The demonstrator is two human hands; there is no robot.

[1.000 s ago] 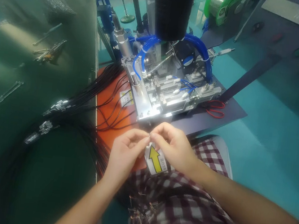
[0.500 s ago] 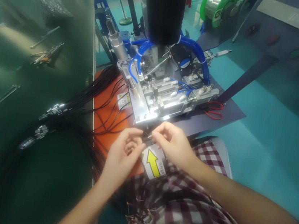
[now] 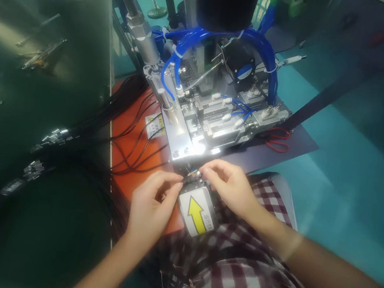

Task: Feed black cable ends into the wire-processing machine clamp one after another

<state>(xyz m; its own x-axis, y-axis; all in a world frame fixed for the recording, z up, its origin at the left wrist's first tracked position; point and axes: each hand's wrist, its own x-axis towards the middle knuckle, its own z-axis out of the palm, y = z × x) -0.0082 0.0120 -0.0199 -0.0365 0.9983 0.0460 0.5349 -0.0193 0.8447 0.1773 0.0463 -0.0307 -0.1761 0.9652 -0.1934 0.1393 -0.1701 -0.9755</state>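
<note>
Between my two hands run several thin coloured wires (image 3: 193, 172), with a small whitish piece at their right end. My left hand (image 3: 157, 200) is closed, thumb and forefinger pinched on a dark cable from which the wires seem to come. My right hand (image 3: 230, 186) pinches the wires at their other end; its fingertips partly hide them. Just below the fingertips sits a small block with a white label and yellow arrow (image 3: 196, 212). Right behind the hands stands the metal fixture (image 3: 212, 123) with blue air tubes (image 3: 191, 38).
An orange plate (image 3: 135, 123) with a warning label lies left of the fixture, crossed by black cables (image 3: 131, 155). A cable bundle with shiny connector ends (image 3: 56, 136) rests on the dark green table. Red wire loops (image 3: 278, 140) lie at right. A black column hangs overhead.
The left thumb and forefinger have closed together from a looser pose. The coloured wires now show between the hands. My view has shifted slightly, moving the fixture in the picture.
</note>
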